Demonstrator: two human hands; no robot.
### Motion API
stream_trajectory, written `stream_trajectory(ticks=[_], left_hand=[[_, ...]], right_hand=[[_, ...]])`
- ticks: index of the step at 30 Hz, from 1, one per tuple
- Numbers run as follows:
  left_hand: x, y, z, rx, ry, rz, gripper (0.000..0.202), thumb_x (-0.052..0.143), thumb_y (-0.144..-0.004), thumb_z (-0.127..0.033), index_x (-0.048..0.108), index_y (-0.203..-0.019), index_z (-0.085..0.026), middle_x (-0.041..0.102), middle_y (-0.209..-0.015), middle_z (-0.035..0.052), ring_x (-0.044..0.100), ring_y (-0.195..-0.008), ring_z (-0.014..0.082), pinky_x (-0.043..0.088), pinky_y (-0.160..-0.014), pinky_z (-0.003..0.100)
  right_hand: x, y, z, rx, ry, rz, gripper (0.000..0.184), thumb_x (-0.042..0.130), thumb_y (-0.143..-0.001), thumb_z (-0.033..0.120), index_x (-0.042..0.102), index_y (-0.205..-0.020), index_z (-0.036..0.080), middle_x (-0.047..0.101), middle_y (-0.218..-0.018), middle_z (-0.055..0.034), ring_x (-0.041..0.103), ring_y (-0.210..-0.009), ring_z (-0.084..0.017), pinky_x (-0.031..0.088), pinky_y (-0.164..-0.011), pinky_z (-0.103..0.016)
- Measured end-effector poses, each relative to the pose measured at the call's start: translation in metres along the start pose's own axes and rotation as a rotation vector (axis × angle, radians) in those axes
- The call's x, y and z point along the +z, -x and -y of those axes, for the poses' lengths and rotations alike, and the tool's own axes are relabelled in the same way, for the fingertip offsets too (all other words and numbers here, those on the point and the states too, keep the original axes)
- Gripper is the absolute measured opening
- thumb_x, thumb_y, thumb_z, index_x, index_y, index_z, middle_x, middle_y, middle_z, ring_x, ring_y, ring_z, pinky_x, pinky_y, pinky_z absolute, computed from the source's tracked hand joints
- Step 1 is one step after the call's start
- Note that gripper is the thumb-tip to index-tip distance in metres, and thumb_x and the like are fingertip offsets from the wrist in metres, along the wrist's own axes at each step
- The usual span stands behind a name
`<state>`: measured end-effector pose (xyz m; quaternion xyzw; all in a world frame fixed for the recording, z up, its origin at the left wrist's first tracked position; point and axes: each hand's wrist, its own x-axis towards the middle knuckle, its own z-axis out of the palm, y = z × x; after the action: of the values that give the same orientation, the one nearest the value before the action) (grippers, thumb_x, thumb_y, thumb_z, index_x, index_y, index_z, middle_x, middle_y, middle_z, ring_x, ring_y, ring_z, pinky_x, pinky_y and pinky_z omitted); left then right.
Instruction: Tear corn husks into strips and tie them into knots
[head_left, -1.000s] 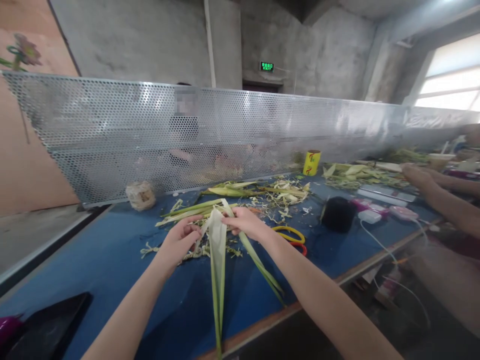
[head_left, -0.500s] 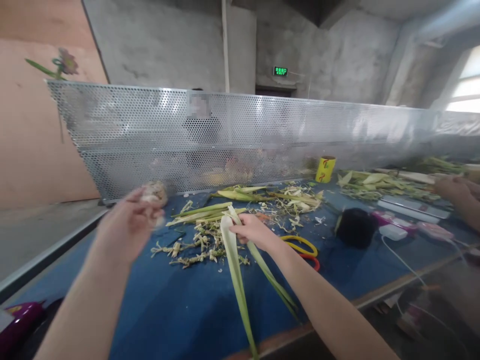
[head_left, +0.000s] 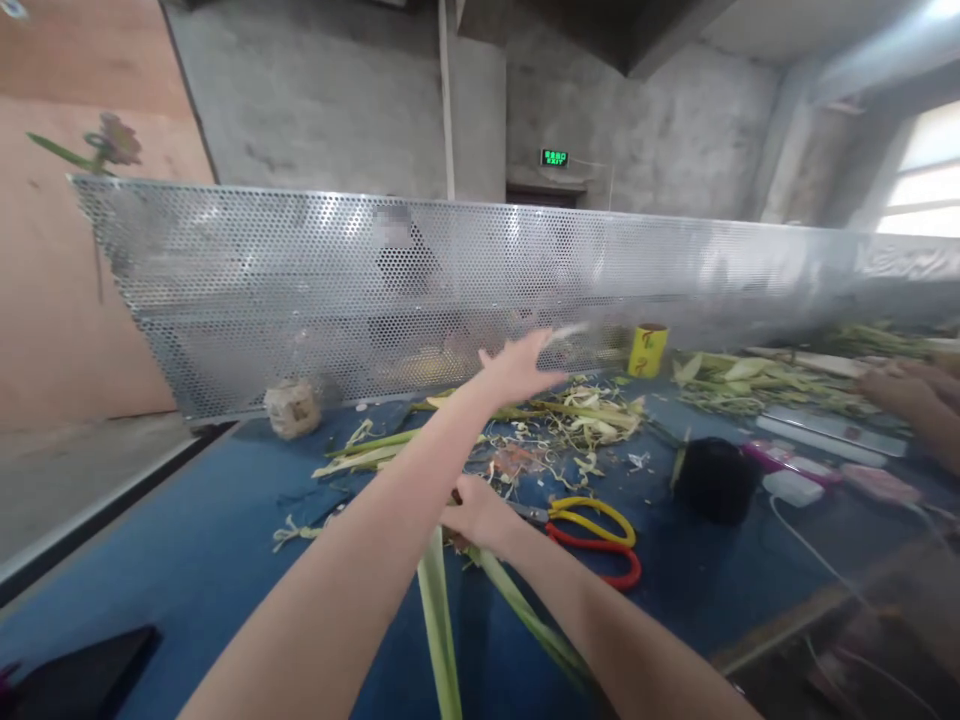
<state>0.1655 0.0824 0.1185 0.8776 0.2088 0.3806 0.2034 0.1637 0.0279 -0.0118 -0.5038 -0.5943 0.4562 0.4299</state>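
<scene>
My left hand (head_left: 521, 372) reaches across to the right above a heap of husk scraps (head_left: 600, 415), fingers spread and blurred. A thin pale streak lies at its fingertips; I cannot tell whether it touches them. Below, my right hand (head_left: 480, 515) is closed on long pale-green corn husk strips (head_left: 439, 625), which hang toward the table's near edge. My left forearm covers part of this grip and the knotted husk pieces (head_left: 296, 533). Just right of my right hand lie scissors (head_left: 589, 543) with one yellow and one red handle. A pale twine ball (head_left: 292, 408) stands at the far left.
A perforated metal screen (head_left: 262, 260) borders the blue table (head_left: 187, 560) at the back. A yellow roll (head_left: 647, 350), a black bundle (head_left: 716, 480) and corded devices (head_left: 795, 487) stand rightward. Another person's hand (head_left: 907, 385) is at far right. A dark flat object (head_left: 82, 675) lies near left.
My left hand has let go of the twine ball at the left and swung right, crossing over my right arm. My right hand has lowered slightly with the husk strips; the scissors show more fully.
</scene>
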Motion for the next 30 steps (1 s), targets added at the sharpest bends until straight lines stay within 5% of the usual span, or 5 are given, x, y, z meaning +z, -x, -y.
stream_trajectory(ticks=[5,10,15,23,30], left_hand=[[-0.009,0.038,0.022,-0.051,-0.011,0.052,0.034,0.058,-0.074,-0.028,0.055,-0.108,-0.023,0.067,-0.085,0.003,0.062,-0.084,0.0187,0.046,-0.078,0.034],[-0.041,0.127,0.046,-0.273,-0.187,-0.511,0.043,0.055,-0.075,-0.035,0.043,-0.111,-0.016,0.056,-0.083,0.0032,0.056,-0.075,0.0155,0.045,-0.072,0.031],[-0.038,0.192,0.051,-0.593,0.168,-0.262,0.046,0.06,-0.069,-0.041,0.042,-0.103,-0.017,0.054,-0.071,-0.0018,0.055,-0.061,0.013,0.044,-0.057,0.027],[-0.039,0.209,0.061,-0.666,0.405,-0.323,0.041,0.061,-0.065,-0.026,0.045,-0.101,-0.015,0.059,-0.06,-0.0049,0.056,-0.055,0.0115,0.046,-0.058,0.026],[-0.037,0.217,0.065,-0.65,0.431,-0.336,0.037,0.06,-0.062,-0.02,0.047,-0.097,-0.016,0.055,-0.057,-0.007,0.055,-0.054,0.0112,0.044,-0.058,0.025]], right_hand=[[-0.009,-0.005,-0.001,0.012,-0.066,-0.048,0.009,0.049,-0.062,0.012,0.043,-0.061,0.019,0.039,-0.045,0.0079,0.037,-0.036,-0.006,0.032,-0.037,-0.019],[-0.001,0.0,0.007,0.026,-0.163,-0.035,0.008,0.046,-0.067,0.02,0.039,-0.066,0.021,0.029,-0.044,0.0103,0.026,-0.035,-0.005,0.026,-0.037,-0.018],[0.01,0.011,0.011,-0.013,-0.105,-0.005,0.005,0.045,-0.069,0.025,0.042,-0.068,0.021,0.031,-0.046,0.0089,0.027,-0.037,-0.006,0.025,-0.039,-0.02],[0.004,0.014,0.006,-0.234,0.268,-0.178,0.008,0.053,-0.062,0.018,0.047,-0.057,0.019,0.046,-0.056,0.003,0.04,-0.056,-0.012,0.028,-0.054,-0.023],[-0.003,0.015,0.012,-0.231,0.39,-0.108,0.007,0.049,-0.066,0.017,0.056,-0.064,0.018,0.058,-0.058,0.0018,0.044,-0.048,-0.011,0.031,-0.05,-0.022]])
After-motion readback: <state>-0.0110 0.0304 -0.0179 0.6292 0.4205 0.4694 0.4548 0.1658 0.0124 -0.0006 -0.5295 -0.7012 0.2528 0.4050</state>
